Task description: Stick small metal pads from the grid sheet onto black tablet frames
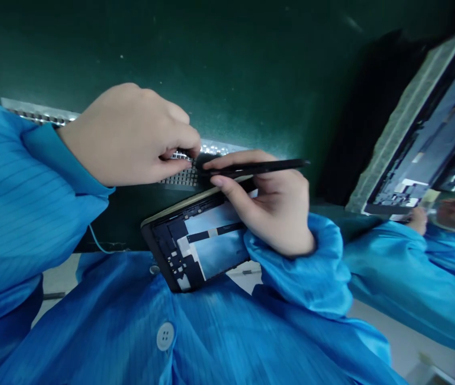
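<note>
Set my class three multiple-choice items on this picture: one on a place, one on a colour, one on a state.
1. Which hand holds the slim black tweezers? A left; B right; C neither.
2. What colour is the round button on the blue striped coat? A red; B black; C white.
3. How is the left hand at the perforated silver metal plate? A bare, fingers curled; B gloved; C flat open.

1 B: the tweezers lie in the fingers of the right hand.
2 C: it shows pale against the blue.
3 A: skin shows and the fingers bend towards the plate.
</note>
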A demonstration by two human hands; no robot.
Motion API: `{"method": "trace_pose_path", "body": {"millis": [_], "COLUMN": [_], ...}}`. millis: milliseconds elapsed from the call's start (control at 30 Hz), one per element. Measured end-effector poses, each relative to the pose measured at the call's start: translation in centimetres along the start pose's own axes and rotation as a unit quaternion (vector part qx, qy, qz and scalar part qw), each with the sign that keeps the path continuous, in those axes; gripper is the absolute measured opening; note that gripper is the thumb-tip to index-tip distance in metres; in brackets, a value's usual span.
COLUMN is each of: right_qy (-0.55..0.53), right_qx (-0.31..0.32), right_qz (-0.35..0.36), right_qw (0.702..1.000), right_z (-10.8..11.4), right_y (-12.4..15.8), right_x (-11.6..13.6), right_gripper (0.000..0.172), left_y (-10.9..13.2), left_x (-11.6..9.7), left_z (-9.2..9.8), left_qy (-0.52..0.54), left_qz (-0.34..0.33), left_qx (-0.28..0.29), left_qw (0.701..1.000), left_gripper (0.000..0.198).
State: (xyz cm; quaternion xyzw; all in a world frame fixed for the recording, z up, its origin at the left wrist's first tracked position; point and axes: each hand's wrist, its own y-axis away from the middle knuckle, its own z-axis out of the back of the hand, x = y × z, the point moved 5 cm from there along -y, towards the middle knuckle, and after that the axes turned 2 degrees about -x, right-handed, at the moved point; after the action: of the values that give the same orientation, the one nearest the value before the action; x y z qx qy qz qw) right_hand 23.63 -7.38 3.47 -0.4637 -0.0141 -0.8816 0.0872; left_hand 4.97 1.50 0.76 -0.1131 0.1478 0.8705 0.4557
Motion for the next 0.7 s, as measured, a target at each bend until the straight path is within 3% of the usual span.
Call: {"method": "trace_pose_path", "body": {"millis": [333, 467, 533, 633, 700], "right_qy": [0.014, -0.019, -0.076, -0.122, -0.098], "right_qx": [0.007, 0.017, -0.043, -0.241, -0.333], "right_qz": [-0.008, -0.032, -0.061, -0.07, -0.061], "right_qw": [1.0, 0.999, 0.994, 0.96, 0.936], "right_z": [-0.7, -0.3, 0.5, 2.1, 2.4], "right_y": [-0.6, -0.8, 0.0, 2.7, 4.7], "right_x": [-0.9, -0.9, -1.2, -1.7, -2.0], "right_gripper": [0.012, 0.005, 0.005, 0.004, 0.003], "left_y": [-0.1, 0.0, 0.1, 0.3, 0.4], "left_x": [0.0, 0.1, 0.2, 0.3, 0.5], "left_z": [0.0, -0.1, 0.0, 0.1, 0.0], "left_qy": [0.051, 0.013, 0.001, 0.023, 0.044], "left_qz": [0.006, 0.006, 0.0, -0.016, -0.021], "left_qx": [-0.005, 0.008, -0.006, -0.043, -0.048], "left_qw": [0.999, 1.0, 1.0, 0.999, 0.998], "left_gripper": [0.049, 0.053, 0.051, 0.049, 0.052]}}
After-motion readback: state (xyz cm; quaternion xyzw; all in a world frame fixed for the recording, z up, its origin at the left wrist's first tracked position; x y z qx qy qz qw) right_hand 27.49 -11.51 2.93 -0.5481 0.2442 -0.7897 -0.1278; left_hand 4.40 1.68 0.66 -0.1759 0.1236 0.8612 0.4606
